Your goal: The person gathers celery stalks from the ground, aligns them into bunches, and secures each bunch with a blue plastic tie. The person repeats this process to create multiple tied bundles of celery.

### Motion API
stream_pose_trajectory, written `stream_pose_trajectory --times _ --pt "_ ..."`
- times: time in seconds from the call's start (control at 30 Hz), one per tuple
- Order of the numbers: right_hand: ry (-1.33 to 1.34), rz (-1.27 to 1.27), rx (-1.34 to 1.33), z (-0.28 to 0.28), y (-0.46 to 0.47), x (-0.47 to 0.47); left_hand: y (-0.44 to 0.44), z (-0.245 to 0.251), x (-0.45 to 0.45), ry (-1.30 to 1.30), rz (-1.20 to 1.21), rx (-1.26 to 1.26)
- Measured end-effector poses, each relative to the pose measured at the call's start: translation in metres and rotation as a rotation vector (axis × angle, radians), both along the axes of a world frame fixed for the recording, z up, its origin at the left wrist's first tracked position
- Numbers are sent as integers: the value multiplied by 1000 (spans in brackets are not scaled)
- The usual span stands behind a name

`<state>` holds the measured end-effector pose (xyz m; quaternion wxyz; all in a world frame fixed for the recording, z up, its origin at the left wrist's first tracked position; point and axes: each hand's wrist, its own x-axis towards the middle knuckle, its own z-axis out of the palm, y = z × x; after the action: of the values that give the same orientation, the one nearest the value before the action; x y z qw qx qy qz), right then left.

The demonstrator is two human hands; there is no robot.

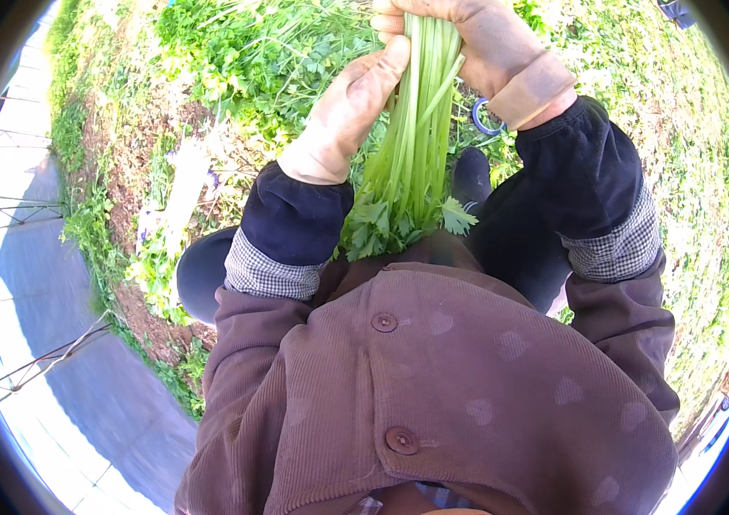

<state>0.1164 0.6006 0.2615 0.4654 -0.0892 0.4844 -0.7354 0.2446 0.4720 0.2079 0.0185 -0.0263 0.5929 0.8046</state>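
Observation:
A bunch of long green celery-like stalks (419, 129) hangs between my gloved hands, its leafy ends down near my lap and its stem ends at the top edge of the view. My left hand (364, 103) grips the bunch from the left side, thumb pointing up along the stalks. My right hand (493, 51) is wrapped around the upper part of the stalks, partly cut off by the frame's top edge. A roll of blue tape (488, 118) lies on the plants just below my right wrist.
Cut leafy stalks (235, 58) are heaped on the ground ahead. Another pale bunch with leaves (177, 212) lies on the soil at the left, near my knee. Low green plants (679, 193) cover the right side. Plastic sheeting (81, 309) with thin metal framework stands at the far left.

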Motion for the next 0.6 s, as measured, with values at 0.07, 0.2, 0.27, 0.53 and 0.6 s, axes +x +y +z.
stream_pose_trajectory --times 0.07,0.2,0.27,0.53,0.6 --pt "-74 -52 25 -4 1 -8 8 -1 1 145 327 -331" --pt "-1 -249 -80 -14 -2 -15 22 -11 -1 565 582 -1032" --pt "-22 -279 -140 -17 -1 -18 27 -15 -4 607 526 -1295" --pt "584 -596 -185 -6 16 -49 -42 62 23 312 936 -105" --pt "548 -495 -121 -2 15 -45 -73 81 39 404 1165 -191"
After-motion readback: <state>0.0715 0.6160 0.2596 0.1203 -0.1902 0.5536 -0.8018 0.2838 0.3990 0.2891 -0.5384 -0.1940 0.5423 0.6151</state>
